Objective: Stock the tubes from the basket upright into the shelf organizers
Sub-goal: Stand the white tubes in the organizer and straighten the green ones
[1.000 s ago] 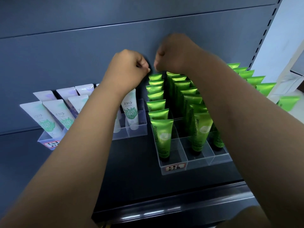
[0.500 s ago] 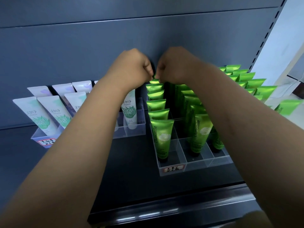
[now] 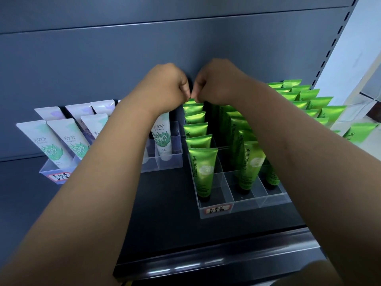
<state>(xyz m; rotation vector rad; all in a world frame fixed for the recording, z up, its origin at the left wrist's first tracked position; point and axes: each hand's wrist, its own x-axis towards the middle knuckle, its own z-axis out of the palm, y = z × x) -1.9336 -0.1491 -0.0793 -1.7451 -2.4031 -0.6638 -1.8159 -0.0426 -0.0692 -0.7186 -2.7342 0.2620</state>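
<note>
At the back of the green organizer (image 3: 243, 205), the rearmost green tube (image 3: 190, 101) of the left row stands upright, its crimped top edge pinched between both hands. Left hand (image 3: 165, 85) and right hand (image 3: 218, 83) are curled into near fists, knuckles almost touching, fingertips meeting right over that tube's top; how much of the tube they grip is hidden by the fingers. Ahead of it, the same row holds more green tubes (image 3: 203, 172) standing upright, one behind another down to the front compartment, which carries a handwritten label (image 3: 218, 209). 2 further rows to the right are partly covered by the right forearm. Left of the green organizer, apart from it, a second clear organizer (image 3: 168, 162) holds white tubes (image 3: 162, 137), leaning back. Both organizers sit on a dark shelf (image 3: 165, 213) against a grey back panel (image 3: 123, 58).
</note>
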